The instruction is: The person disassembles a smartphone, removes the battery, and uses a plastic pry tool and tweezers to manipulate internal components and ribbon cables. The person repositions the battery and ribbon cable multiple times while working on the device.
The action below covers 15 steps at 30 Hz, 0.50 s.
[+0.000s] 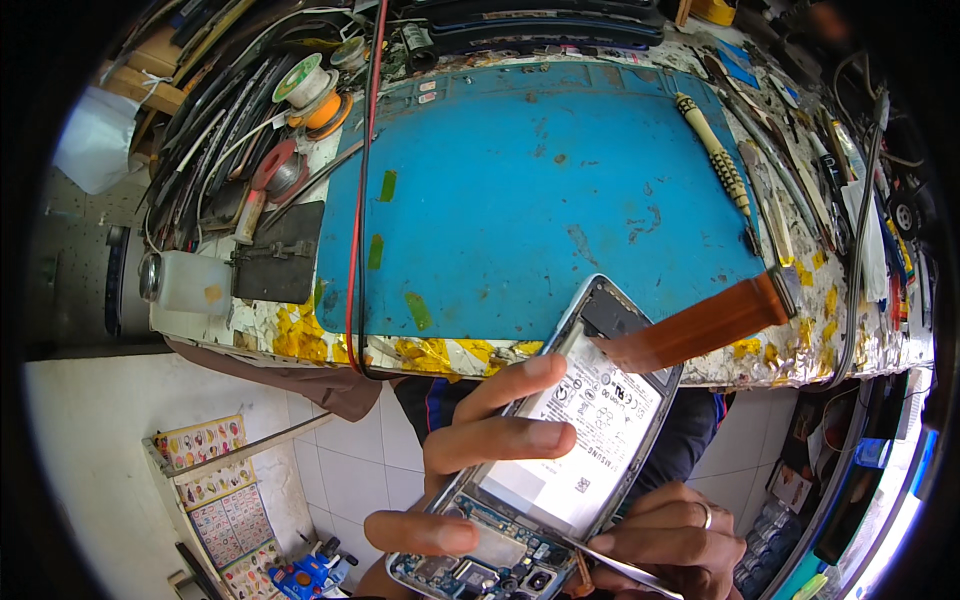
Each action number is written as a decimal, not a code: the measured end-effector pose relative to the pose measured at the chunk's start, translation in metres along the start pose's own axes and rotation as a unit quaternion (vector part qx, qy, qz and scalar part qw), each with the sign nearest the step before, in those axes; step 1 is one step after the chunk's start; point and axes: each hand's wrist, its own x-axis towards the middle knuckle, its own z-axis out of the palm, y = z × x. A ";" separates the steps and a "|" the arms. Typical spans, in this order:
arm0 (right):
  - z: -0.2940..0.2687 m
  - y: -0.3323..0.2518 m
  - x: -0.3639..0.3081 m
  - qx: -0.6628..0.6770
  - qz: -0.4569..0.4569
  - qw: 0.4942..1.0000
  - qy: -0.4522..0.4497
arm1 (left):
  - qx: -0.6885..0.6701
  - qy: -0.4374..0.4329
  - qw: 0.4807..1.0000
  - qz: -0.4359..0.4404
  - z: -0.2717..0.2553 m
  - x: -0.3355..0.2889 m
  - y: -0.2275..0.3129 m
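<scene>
An opened smartphone [590, 430], its back off, is tilted in front of the bench edge. My left hand [480, 440] grips it, fingers spread across its white battery and over the circuit board [480, 550] at its lower end. A wide orange-brown flex cable [700, 325] sticks out to the right from the phone's far end, a connector at its tip. My right hand [670, 540], a ring on one finger, is closed round a thin silvery metal tool [630, 573]. Its tip is at the phone's edge beside the board; the exact kind of tool is unclear.
A stained blue work mat [480, 200] covers the bench. A beige-handled tool [710, 150] lies on its right side. Red and black wires [357, 250] hang over the front edge. Solder spools [305, 85], a clear bottle [190, 280] and cables crowd the left.
</scene>
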 end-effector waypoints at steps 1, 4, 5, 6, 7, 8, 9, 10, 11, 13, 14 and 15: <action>0.000 0.001 0.000 0.003 0.002 1.000 -0.004 | 0.000 -0.002 1.000 0.001 0.000 0.001 0.000; 0.001 0.002 0.001 0.005 0.007 1.000 0.002 | 0.001 0.001 1.000 0.007 0.001 0.002 -0.001; 0.002 0.001 0.002 0.008 0.011 1.000 0.007 | 0.002 0.001 1.000 0.010 0.001 0.002 -0.001; 0.003 0.001 0.003 0.011 0.015 1.000 0.012 | 0.001 0.003 1.000 0.013 0.001 0.002 -0.001; 0.004 -0.001 0.004 0.014 0.018 1.000 0.017 | 0.000 0.004 1.000 0.015 0.001 0.002 -0.001; 0.005 -0.002 0.005 0.013 0.022 0.999 0.025 | 0.000 0.002 1.000 0.016 0.000 0.002 0.001; 0.006 -0.006 0.007 0.016 0.034 0.999 0.033 | -0.001 0.009 1.000 0.019 0.001 0.001 0.002; 0.007 -0.008 0.009 0.014 0.037 0.998 0.040 | 0.011 -0.004 1.000 0.002 -0.002 0.001 0.005; 0.006 -0.011 0.011 0.010 0.038 0.999 0.038 | 0.023 -0.016 0.999 -0.015 -0.004 0.002 0.007; 0.005 -0.012 0.016 0.000 0.038 0.999 0.036 | 0.025 -0.024 0.999 -0.020 -0.008 0.002 0.009; 0.005 -0.012 0.019 -0.004 0.019 0.999 0.036 | 0.024 -0.025 0.999 -0.021 -0.009 0.001 0.009; 0.005 -0.010 0.022 -0.008 0.000 0.999 0.037 | 0.022 -0.028 0.999 -0.020 -0.009 0.001 0.009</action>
